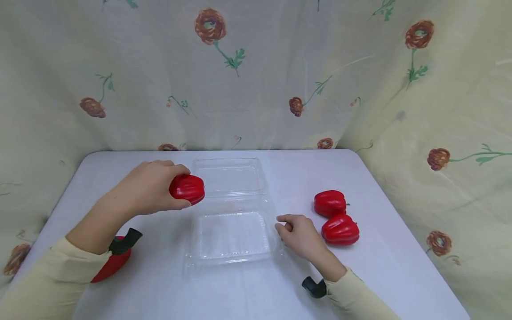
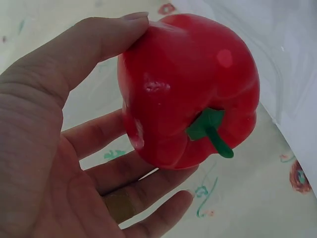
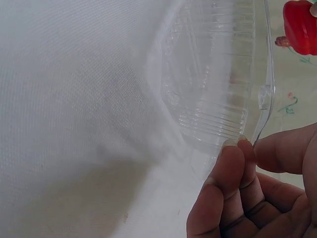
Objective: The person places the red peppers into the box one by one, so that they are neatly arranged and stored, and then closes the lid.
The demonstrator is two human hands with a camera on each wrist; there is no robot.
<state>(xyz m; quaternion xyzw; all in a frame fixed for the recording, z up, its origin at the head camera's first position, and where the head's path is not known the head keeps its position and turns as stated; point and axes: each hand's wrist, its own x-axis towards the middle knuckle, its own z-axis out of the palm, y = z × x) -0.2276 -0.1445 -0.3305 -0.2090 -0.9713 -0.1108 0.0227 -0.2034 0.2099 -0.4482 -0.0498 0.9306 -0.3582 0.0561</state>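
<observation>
1 red pepper (image 1: 190,189) is in the left hand (image 1: 156,186), held up off the white table (image 1: 384,284) near the left edge of a clear plastic box (image 1: 234,235). That hand pinches it between thumb and fingers, and its green stem (image 2: 215,134) shows in the left wrist view. The box lies open, its lid (image 1: 228,178) toward the table's back edge and its base nearer the front edge. The right hand (image 1: 298,233) is at the box's right side, thumb and fingertips pinching the rim (image 3: 270,79).

2 more red peppers lie side by side toward the table's right edge: a farther pepper (image 1: 329,203) and a nearer pepper (image 1: 340,230). Another pepper (image 1: 117,265) lies toward the left edge, partly hidden behind the left wrist. Pale sleeves (image 1: 52,280) cover the forearms. A flowered curtain (image 1: 272,44) hangs along the back edge.
</observation>
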